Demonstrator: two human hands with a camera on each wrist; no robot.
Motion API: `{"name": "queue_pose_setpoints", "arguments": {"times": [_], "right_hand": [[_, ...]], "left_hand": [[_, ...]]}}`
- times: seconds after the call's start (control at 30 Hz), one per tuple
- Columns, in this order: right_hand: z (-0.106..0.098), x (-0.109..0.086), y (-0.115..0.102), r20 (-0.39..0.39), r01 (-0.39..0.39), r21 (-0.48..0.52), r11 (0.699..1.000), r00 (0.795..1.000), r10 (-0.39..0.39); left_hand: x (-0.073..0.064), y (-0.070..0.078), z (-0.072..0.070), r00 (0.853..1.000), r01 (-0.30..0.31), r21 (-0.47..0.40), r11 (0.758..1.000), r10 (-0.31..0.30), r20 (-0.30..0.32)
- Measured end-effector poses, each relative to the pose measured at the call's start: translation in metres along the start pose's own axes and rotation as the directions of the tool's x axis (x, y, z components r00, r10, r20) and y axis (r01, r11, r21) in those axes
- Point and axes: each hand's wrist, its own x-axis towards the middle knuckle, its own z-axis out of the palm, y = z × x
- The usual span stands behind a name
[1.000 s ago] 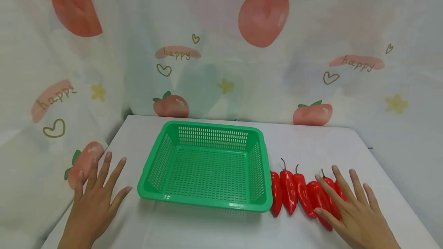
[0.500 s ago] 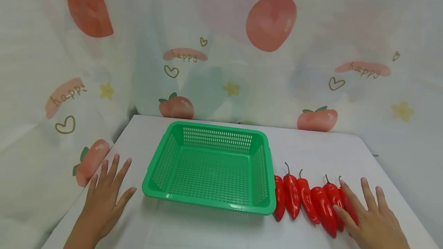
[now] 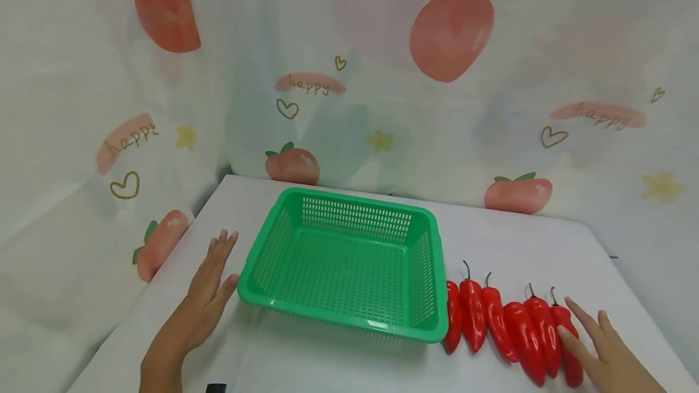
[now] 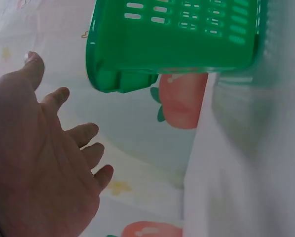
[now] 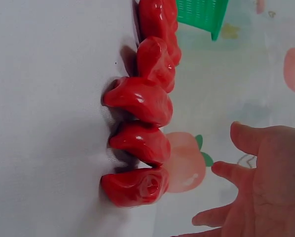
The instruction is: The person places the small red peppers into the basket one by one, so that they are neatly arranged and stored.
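Chili peppers (image 3: 519,329), red and ungripped, lie mostly left of the right hand (image 3: 613,349), which has shifted outward, outspread and empty, while the left hand (image 3: 203,299), extended and empty, has turned edge-on beside the green mesh basket (image 3: 344,319), so handling seems not yet begun.

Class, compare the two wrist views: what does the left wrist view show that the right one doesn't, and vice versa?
Only the left wrist view shows the left hand. Only the right wrist view shows the right hand and the red peppers. Both show part of the green basket, the white table and the printed cloth.
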Motion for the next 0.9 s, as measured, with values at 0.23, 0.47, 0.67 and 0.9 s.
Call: {"name": "queue_pose_setpoints", "arguments": {"times": [0.23,0.47,0.67,0.9], "right_hand": [[0.001,-0.001,0.0,0.019,0.012,0.085,0.996,1.0,-0.014],[0.003,0.001,-0.009,0.004,0.059,0.161,0.985,0.998,-0.06],[0.009,0.01,-0.007,-0.049,0.127,0.114,0.985,0.991,-0.122],[0.021,0.025,-0.01,-0.058,0.082,0.181,0.98,0.996,-0.072]], "left_hand": [[0.015,-0.006,0.011,0.998,0.058,-0.205,0.977,-0.051,0.041],[0.021,-0.018,0.025,0.992,0.129,-0.329,0.935,-0.119,0.05],[0.02,-0.021,0.039,0.977,0.212,-0.43,0.878,-0.2,0.074],[0.025,-0.029,0.048,0.979,0.205,-0.596,0.777,-0.165,0.121]]}}
